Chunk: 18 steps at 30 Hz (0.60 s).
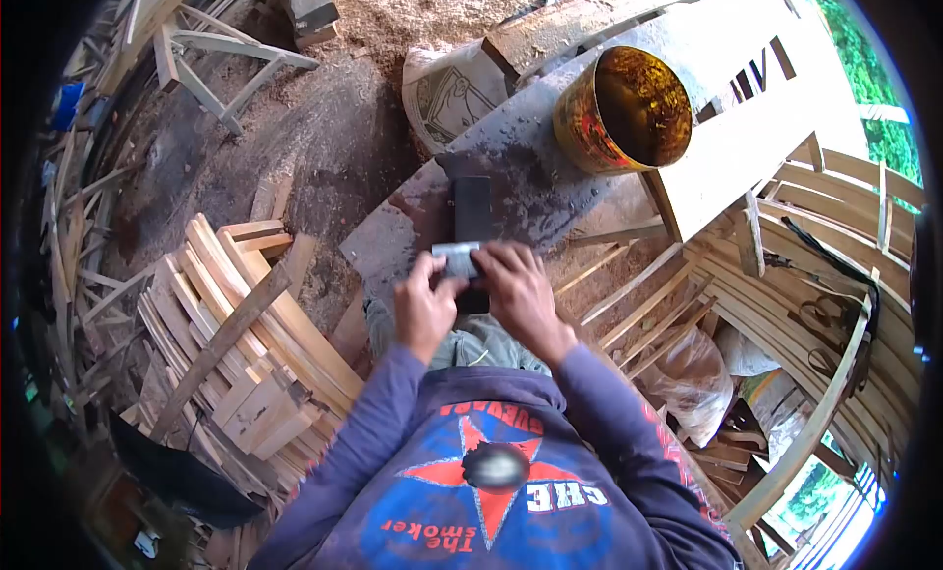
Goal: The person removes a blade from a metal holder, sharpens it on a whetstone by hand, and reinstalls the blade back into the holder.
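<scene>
A small, flat grey metal piece [457, 259] like a blade is held between my two hands, over the near end of a dark rectangular block that looks like a sharpening stone [472, 208]. My left hand [424, 305] pinches the piece's left side with thumb and fingers. On its right side, the fingers of my right hand [521, 293] are closed over it. The stone lies lengthwise on a wet, dark-stained plank [388, 238]. Whether the metal touches the stone is hidden by my fingers.
A large open tin [572, 128] with liquid inside stands on the plank, beyond my right hand. Stacked wooden strips [221, 310] lie at left. A printed sack [447, 98] sits behind the plank. Timber slats and plastic bags [688, 373] are at right.
</scene>
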Motion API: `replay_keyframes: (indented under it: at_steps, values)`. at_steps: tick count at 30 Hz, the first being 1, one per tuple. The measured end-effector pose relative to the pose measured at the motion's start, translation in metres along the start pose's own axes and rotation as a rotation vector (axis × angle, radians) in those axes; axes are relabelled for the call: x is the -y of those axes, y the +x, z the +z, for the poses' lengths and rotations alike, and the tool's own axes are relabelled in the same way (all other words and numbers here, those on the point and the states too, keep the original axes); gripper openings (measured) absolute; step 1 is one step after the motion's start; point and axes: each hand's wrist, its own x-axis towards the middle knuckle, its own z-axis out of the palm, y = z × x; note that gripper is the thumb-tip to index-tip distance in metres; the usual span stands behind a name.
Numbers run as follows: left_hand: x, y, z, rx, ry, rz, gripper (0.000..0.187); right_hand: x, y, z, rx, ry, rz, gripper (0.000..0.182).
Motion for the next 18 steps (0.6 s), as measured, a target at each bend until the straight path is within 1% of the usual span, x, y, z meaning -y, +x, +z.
replay_keyframes:
  at_steps: [1,2,3,4,5,7,8,9,11,13,14,15,17,18]
  values:
    - [0.001,-0.005,0.004,-0.042,-0.026,-0.028,0.025,0.004,-0.003,0.000,0.041,0.012,0.042,0.044]
    - [0.011,0.004,0.005,-0.037,-0.017,-0.021,0.024,-0.005,0.005,0.005,0.007,0.014,0.021,0.043]
    - [-0.003,0.028,0.000,-0.021,-0.007,-0.022,0.023,-0.011,0.026,0.005,-0.022,0.018,0.014,0.042]
    - [0.017,0.059,0.002,0.012,-0.079,0.055,0.023,-0.013,0.050,0.007,-0.069,0.024,0.020,0.041]
    - [-0.004,0.075,-0.005,0.021,-0.081,-0.006,0.022,-0.010,0.063,0.004,-0.090,0.035,0.046,0.041]
    - [0.009,0.059,-0.006,0.033,-0.036,0.047,0.025,-0.008,0.045,0.007,-0.065,0.008,0.063,0.042]
    - [0.009,0.036,-0.008,0.058,0.056,0.050,0.025,-0.002,0.022,0.008,-0.047,0.019,0.074,0.046]
    - [0.017,0.012,-0.005,0.060,0.078,0.020,0.024,0.001,-0.002,0.010,-0.002,0.018,0.087,0.049]
    - [0.012,0.014,-0.006,0.064,0.069,0.038,0.024,0.001,-0.004,0.014,-0.043,0.021,0.081,0.047]
    - [0.020,0.061,0.001,0.060,-0.001,0.084,0.025,-0.010,0.040,0.006,-0.063,-0.003,0.085,0.044]
    - [0.011,0.077,-0.001,0.080,-0.051,0.070,0.026,-0.013,0.056,0.008,-0.127,0.028,0.095,0.043]
    - [-0.002,0.085,-0.006,0.100,-0.102,0.060,0.028,-0.009,0.046,0.008,-0.135,0.029,0.099,0.043]
    - [0.005,0.048,-0.009,0.132,0.002,0.098,0.027,-0.005,0.021,0.009,-0.060,-0.029,0.112,0.044]
    - [0.012,0.020,-0.006,0.133,-0.031,0.058,0.026,0.002,-0.006,0.010,-0.057,0.021,0.127,0.044]
